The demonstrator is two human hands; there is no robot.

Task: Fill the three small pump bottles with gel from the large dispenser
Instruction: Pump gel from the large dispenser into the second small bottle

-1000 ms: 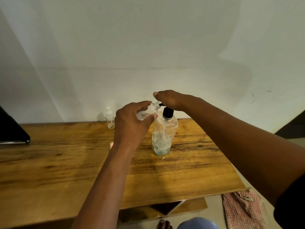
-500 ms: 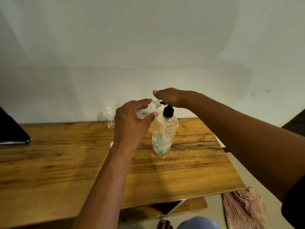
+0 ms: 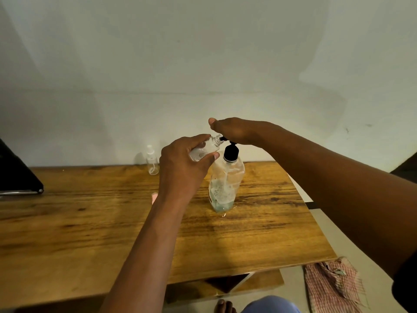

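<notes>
Clear plastic tilts in the left hand (image 3: 180,163): fingers and thumb wrap the small bottle (image 3: 204,148), its open neck tipped right up to the black nozzle (image 3: 223,138) so gel should drop straight in. Over the pump sits the right hand (image 3: 232,129), palm down on the head, ready to press; how its fingers curl underneath, I can't tell. Below stands the large dispenser (image 3: 225,184) on the wooden table (image 3: 90,222). Another small bottle (image 3: 152,162) waits capped by the wall.

The brown table (image 3: 90,233) is grained wood with slight gloss; the large dispenser bottle (image 3: 225,184) is clear plastic; the checked red-white cloth (image 3: 334,288) looks woven.
</notes>
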